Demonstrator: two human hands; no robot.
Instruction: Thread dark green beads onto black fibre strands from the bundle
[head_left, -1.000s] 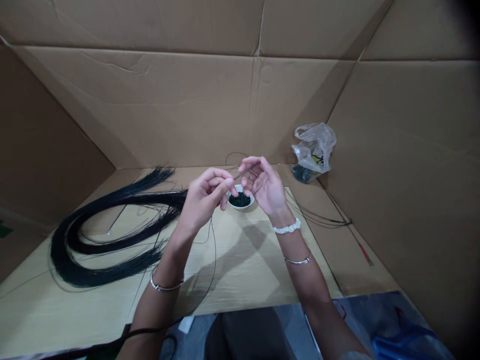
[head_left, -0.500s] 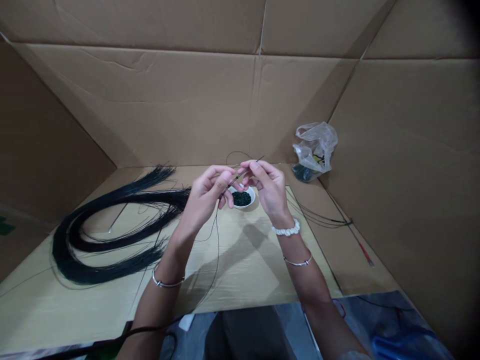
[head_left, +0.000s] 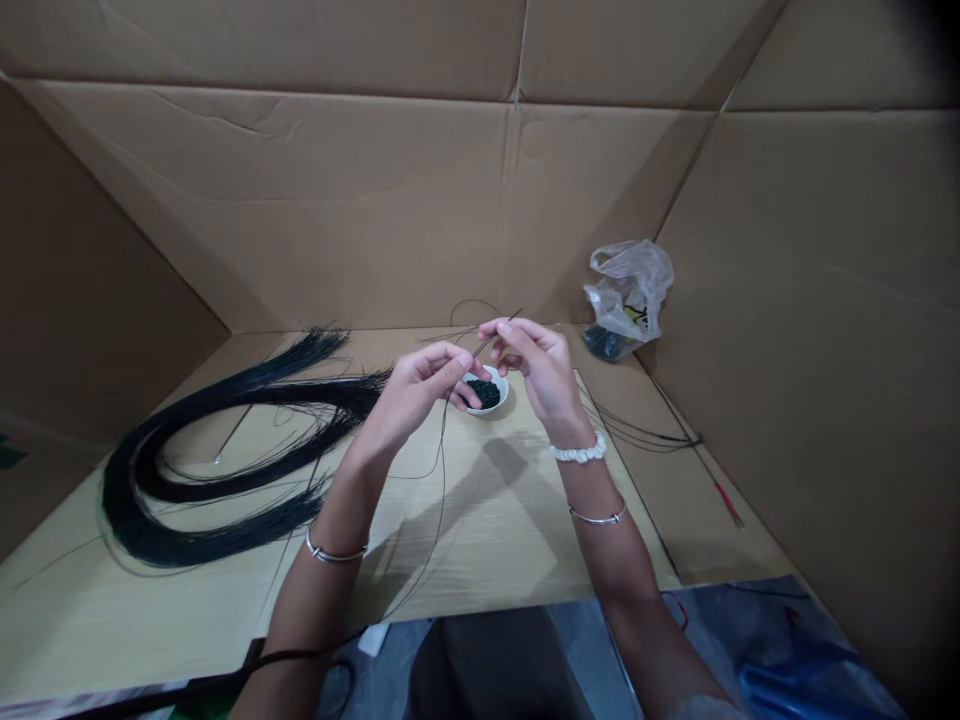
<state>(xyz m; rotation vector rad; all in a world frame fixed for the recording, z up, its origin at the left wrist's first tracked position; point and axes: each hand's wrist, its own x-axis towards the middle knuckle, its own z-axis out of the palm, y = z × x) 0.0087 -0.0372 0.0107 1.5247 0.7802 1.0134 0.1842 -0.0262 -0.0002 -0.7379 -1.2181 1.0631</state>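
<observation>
One bowl [head_left: 502, 389], one bag [head_left: 634, 290], two bangles [head_left: 328, 557] show.

Both hands [head_left: 416, 390] [head_left: 547, 385] raised close together, fingertips [head_left: 463, 362] pinched, forearms [head_left: 615, 565] angled inward

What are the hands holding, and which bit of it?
Thin dark wire: the right hand pinches it just below its upper tip, and the left hand pinches it lower down.

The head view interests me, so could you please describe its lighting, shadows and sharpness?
Head view: dim, uneven light, with soft shadows on the table and a diagonal one on the cardboard wall; head view: near-black upper right corner; head view: the dark bits in the bowl blend together, too small to separate.
</observation>
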